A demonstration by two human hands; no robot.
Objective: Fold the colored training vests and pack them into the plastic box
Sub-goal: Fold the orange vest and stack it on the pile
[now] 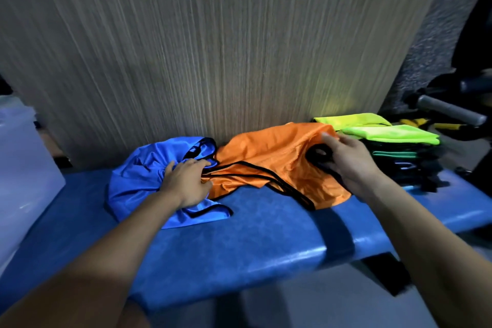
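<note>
Head view: the blue tabletop (pixel 239 242) carries the orange vest (pixel 266 157), crumpled, its long axis running left to right between both hands. The right hand (pixel 346 160) grips its right end; the left hand (pixel 186 181) seems to pinch its left edge, beside the blue vest (pixel 141 168). The box (pixel 24 168) stands far left.

1. No text, label, brand, number or sign can be read anywhere in the head view
</note>
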